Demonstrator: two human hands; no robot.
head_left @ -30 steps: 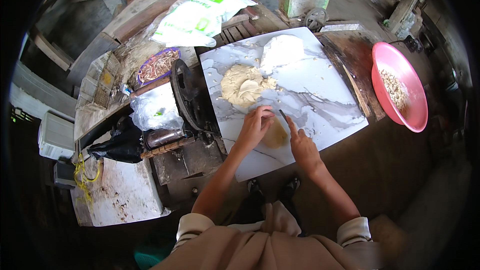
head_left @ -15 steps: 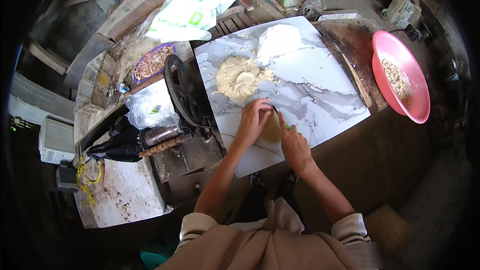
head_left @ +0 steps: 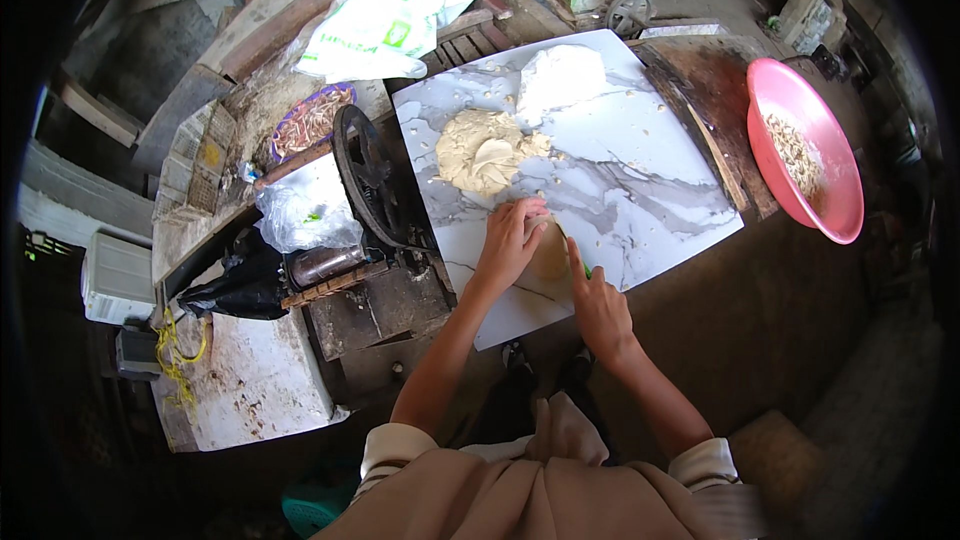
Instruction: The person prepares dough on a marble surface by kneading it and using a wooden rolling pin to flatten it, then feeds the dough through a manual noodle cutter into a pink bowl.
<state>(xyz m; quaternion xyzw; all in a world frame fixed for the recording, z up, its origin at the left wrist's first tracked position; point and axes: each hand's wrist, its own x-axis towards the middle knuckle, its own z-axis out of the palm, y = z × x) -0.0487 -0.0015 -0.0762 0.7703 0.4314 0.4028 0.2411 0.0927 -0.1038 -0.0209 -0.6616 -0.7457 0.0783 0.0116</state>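
My right hand (head_left: 602, 312) is closed around a knife (head_left: 588, 271) with a green handle, its forefinger stretched along the top. The dark blade points toward my left hand (head_left: 512, 242), whose bent fingers press together at the far end of a tan, rounded flat piece (head_left: 548, 258). Whether that piece is a board or a dough sheet is unclear, and what lies under the left fingers is hidden. Beyond the left hand, a mound of pale dough (head_left: 475, 162) rests on the marble-patterned tabletop (head_left: 640, 210). A heap of white flour (head_left: 565, 78) lies farther back.
At the right a pink basin (head_left: 850, 175) holds small pale pieces. A black machine wheel (head_left: 362, 175) stands just left of the tabletop, near a clear plastic bag (head_left: 300, 215). Behind it are a purple-rimmed basket (head_left: 345, 92) of thin brownish strips and a white-green sack (head_left: 385, 25).
My right hand has drawn the knife back toward me and slightly right, away from the left fingers. The left hand stays at the tan piece's far end with little movement.
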